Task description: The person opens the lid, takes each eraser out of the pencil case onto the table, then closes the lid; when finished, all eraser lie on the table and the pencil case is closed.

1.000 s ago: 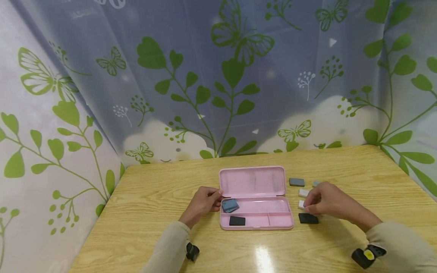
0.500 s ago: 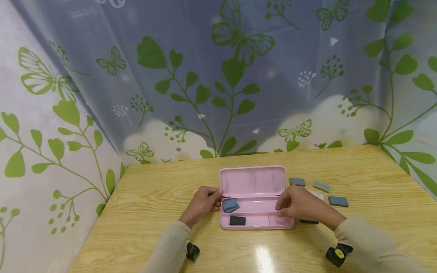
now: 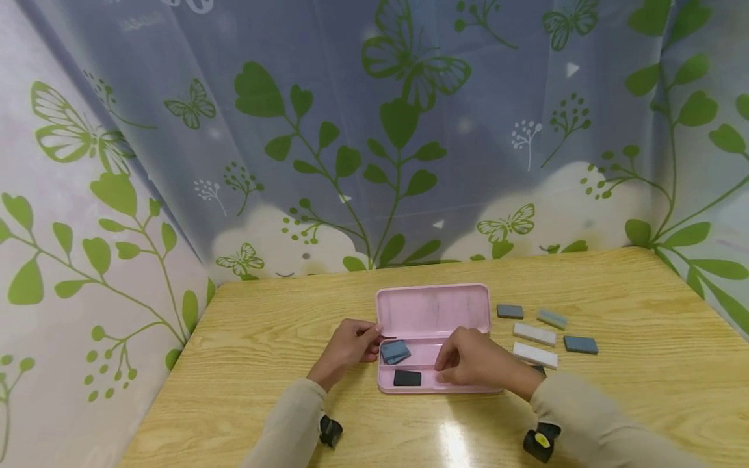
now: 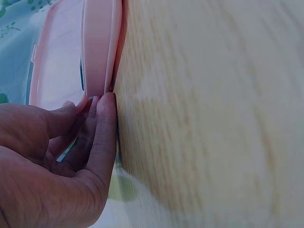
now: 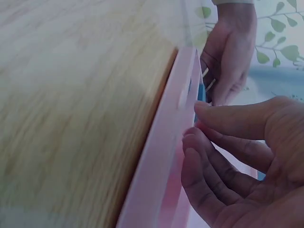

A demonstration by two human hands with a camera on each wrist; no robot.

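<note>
An open pink pencil case (image 3: 433, 312) lies on the wooden table, its lid laid back. My left hand (image 3: 349, 348) grips its left side near the hinge; the left wrist view has the thumb at the lid and a finger against the base. My right hand (image 3: 476, 357) is over the case's front compartments with bent fingers, thumb and fingertips close together. In the right wrist view, my right fingertips (image 5: 192, 135) are just above the case rim; no held thing can be made out. Inside lie blue eraser-like blocks (image 3: 395, 351) at back left and a black block (image 3: 407, 378) in front.
Right of the case lie two white blocks (image 3: 535, 334), a grey block (image 3: 510, 312), a pale grey-green block (image 3: 552, 318) and a blue block (image 3: 580, 344). A black block (image 3: 539, 370) is mostly hidden by my right wrist. A patterned curtain (image 3: 328, 162) hangs behind the table.
My right hand has moved left from the white blocks to over the case, uncovering the blocks at the right. My left hand has stayed at the case's side.
</note>
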